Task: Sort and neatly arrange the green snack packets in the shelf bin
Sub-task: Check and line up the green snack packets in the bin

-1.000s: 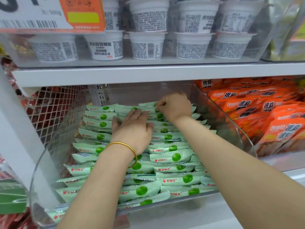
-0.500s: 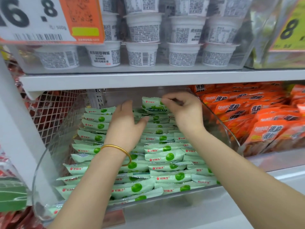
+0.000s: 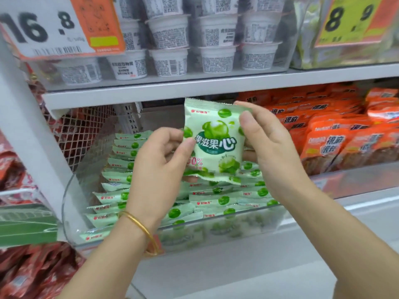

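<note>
One green snack packet [image 3: 216, 139] is held upright above the clear shelf bin [image 3: 71, 203], its printed front facing me. My left hand [image 3: 159, 169], with a gold bangle on the wrist, pinches its left edge. My right hand [image 3: 267, 147] grips its right edge with thumb in front. Below, several green packets [image 3: 121, 197] lie in overlapping rows inside the bin, partly hidden by my hands.
White cups [image 3: 168, 61] stand stacked on the shelf above, behind a price tag [image 3: 54, 29]. Orange packets [image 3: 336, 137] fill the bin at the right. A wire mesh divider [image 3: 82, 130] and red packets [image 3: 32, 272] are at the left.
Both hands have lifted one green packet out of the rows and raised it upright toward me. Earlier they were flat on the packets in the bin.
</note>
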